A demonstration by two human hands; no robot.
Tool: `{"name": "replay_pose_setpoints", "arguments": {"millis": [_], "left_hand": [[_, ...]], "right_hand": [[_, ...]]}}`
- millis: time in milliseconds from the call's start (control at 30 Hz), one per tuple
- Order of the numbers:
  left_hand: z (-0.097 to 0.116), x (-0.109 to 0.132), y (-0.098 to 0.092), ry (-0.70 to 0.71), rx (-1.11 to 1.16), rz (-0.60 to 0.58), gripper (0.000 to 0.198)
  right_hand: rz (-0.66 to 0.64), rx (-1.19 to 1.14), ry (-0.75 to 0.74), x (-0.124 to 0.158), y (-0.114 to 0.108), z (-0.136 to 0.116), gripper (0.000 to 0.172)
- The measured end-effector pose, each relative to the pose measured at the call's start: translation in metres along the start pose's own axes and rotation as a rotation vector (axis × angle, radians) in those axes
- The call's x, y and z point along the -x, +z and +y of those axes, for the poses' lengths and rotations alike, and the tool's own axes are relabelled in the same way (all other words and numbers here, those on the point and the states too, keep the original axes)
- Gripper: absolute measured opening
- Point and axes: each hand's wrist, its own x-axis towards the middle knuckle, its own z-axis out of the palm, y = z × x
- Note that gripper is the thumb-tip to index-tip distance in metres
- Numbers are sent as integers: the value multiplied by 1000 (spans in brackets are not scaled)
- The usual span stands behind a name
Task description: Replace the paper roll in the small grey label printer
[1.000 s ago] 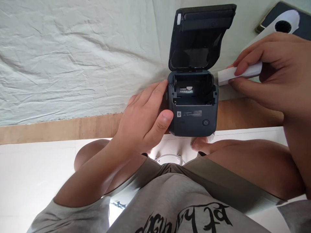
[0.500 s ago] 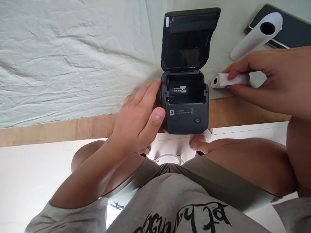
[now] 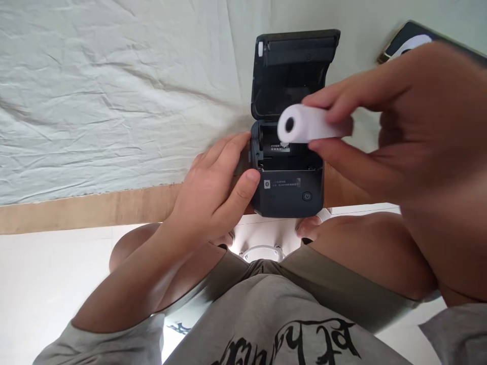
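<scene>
A dark portable printer [image 3: 283, 203] rests at the table's front edge, its black lid [image 3: 291, 76] raised and the paper bay uncovered. My left hand [image 3: 209, 182] lies along the printer's left side, thumb and fingers apart, fingertips touching the casing. Between thumb and fingers, my right hand [image 3: 411, 121] pinches a small white paper roll [image 3: 306, 124]. The roll is held over the right part of the bay, its dark-cored end facing left. It hides some of the bay and the lid's lower edge.
A pale wrinkled cloth [image 3: 125, 91] covers the table up to a wooden front edge [image 3: 87, 210]. At the upper right lies a dark phone-like slab [image 3: 407, 34]. A larger white roll [image 3: 418, 39] beside it is mostly hidden by my right hand.
My right hand has lifted the small paper roll off the cloth and carried it left, over the printer. My left hand stays at the printer's side.
</scene>
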Motion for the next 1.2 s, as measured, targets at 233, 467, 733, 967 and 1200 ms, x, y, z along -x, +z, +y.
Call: {"name": "replay_pose_setpoints", "arguments": {"millis": [233,467,733,967,1200], "left_hand": [[-2,1,1,28,1,-17,78],[-4,1,1,50,-3,-23,80],[-3,2,1,42,-14,-37,88],[-3,-4,-5,4,20,-24,76],[0,-19,0,-32,47,11,74]], "right_hand": [[-21,142,-142,-12,12,-2,13],[-24,159,-161,-13,18,-1,15],[-96,108,-71,-11,20,-10,17],[-50,-38,-123,-6,15,-12,18],[-80,-128,-344,7,17,-5,22]]}}
